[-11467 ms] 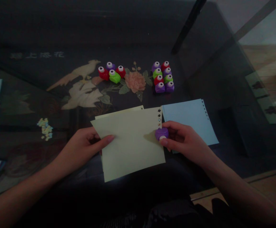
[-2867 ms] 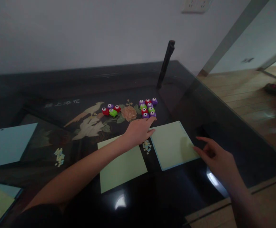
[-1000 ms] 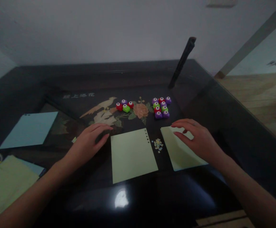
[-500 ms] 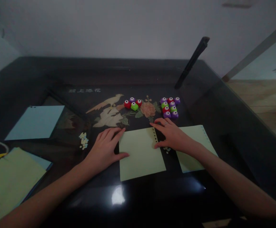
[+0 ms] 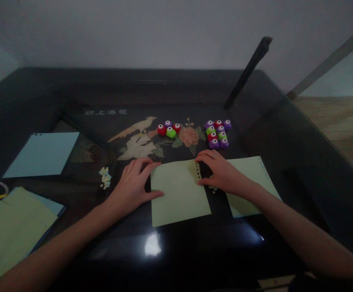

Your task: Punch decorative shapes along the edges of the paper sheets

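A pale yellow-green sheet of paper [image 5: 179, 194] lies on the dark glossy table, with a row of punched holes along its right edge. My left hand [image 5: 134, 180] holds the left edge, thumb and forefinger apart on it, the other fingers curled. On the holed edge, my right hand [image 5: 220, 172] has its fingertips near the top corner and its thumb lower down. Beneath my right wrist is a second pale sheet [image 5: 246, 194], its holes along the right edge. Small paper bits [image 5: 213, 189] show partly under my right hand.
More paper bits [image 5: 105, 177] lie left of my left hand. A blue sheet [image 5: 42, 154] and a stack of paper [image 5: 15, 227] are at the left. Beyond the sheet sit several eye-topped toys [image 5: 168, 129] and another such group [image 5: 217, 134]. A black stick-like object [image 5: 248, 73] rises at the back right.
The right fingertips have drawn in onto the top of the holed edge, and the thumb has shifted slightly up. The left hand keeps its place on the sheet. The view has tilted a little.
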